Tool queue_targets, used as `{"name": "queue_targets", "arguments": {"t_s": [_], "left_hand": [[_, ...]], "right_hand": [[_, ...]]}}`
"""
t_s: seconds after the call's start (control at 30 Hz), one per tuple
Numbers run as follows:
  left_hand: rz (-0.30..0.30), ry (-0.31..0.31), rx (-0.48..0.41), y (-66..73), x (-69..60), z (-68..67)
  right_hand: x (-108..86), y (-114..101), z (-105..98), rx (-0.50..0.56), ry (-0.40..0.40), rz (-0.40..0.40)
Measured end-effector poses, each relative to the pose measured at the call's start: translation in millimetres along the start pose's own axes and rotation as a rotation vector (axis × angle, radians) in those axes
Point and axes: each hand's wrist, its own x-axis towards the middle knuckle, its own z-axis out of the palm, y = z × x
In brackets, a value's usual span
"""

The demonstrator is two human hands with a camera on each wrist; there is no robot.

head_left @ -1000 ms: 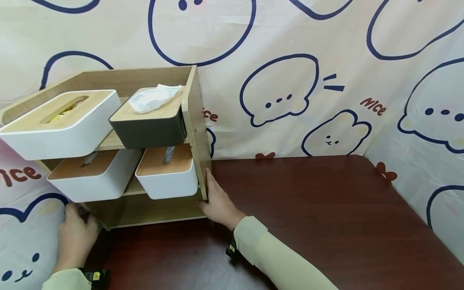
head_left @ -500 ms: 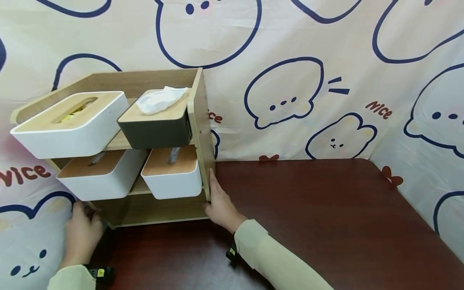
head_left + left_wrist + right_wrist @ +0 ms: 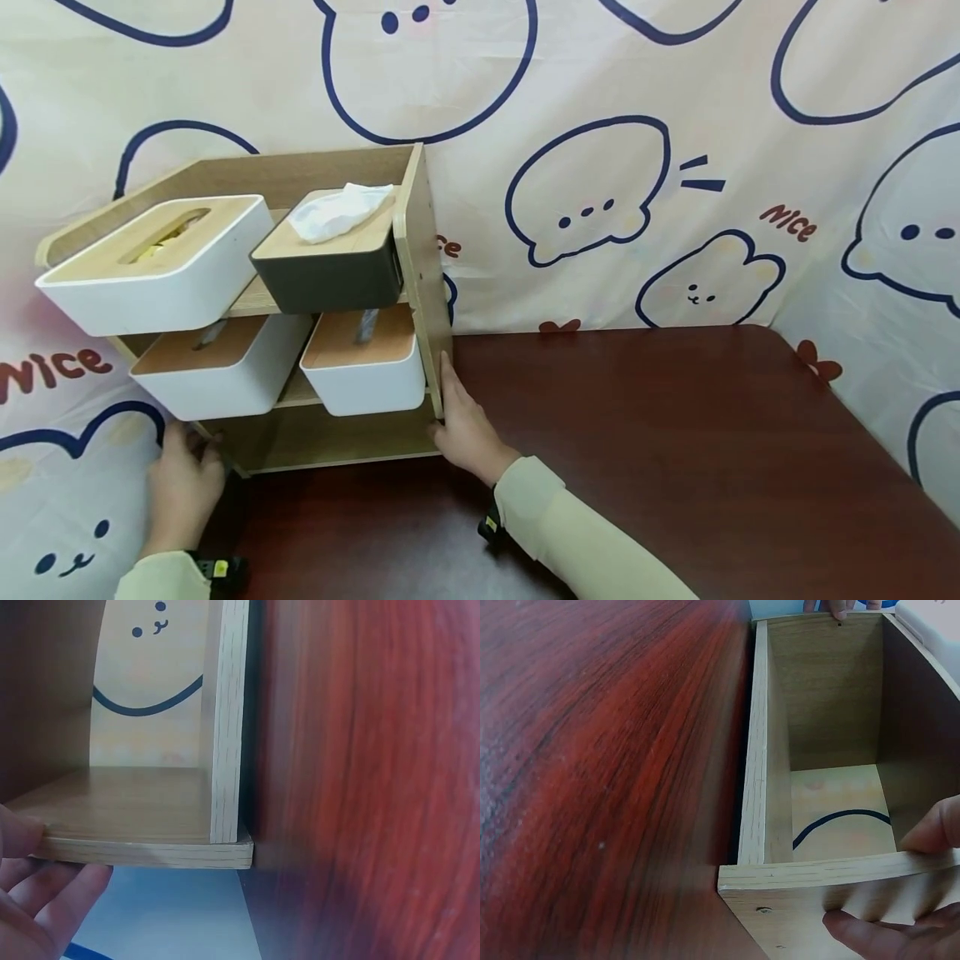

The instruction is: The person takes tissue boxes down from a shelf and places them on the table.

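A light wooden desk shelf [image 3: 424, 242] stands on the table's left part. My left hand [image 3: 183, 492] grips the lower front of its left side panel, with the thumb inside and fingers outside in the left wrist view. Around the lower right panel, my right hand [image 3: 472, 429] holds on in the same way, as the right wrist view shows. On the top tier sit a white tissue box [image 3: 150, 304] with a wooden lid and a dark grey tissue box [image 3: 330, 279] with tissue sticking out. Below them are two white boxes with brown lids, left [image 3: 232, 387] and right [image 3: 367, 383].
The dark red-brown table [image 3: 675, 450] stretches to the right of the shelf. Behind and to the right hangs a cartoon-print cloth [image 3: 465, 192], which also shows at the left. The shelf's bottom tier [image 3: 330, 437] is an open compartment.
The shelf and its boxes have shifted slightly to the right, with both hands moving along on its side panels. The head view has also shifted a little.
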Motion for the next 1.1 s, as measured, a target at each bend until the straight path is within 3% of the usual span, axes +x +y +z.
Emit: {"name": "queue_targets", "arguments": {"t_s": [0.37,0.63,1.1], "left_hand": [[0.006,0.004,-0.021,7.0,-3.5,-1.2],[-0.013,-0.076,0.0,13.1,-8.0,-3.2],[0.015,-0.12,-0.026,24.8,-16.9,-2.1]], "right_hand": [[-5.3,2,-5,0.001,-0.002,0.01],[-12.2,3,-12,-0.002,0.01,-0.012],[-23.6,9,-26,-0.017,0.003,0.003]]}}
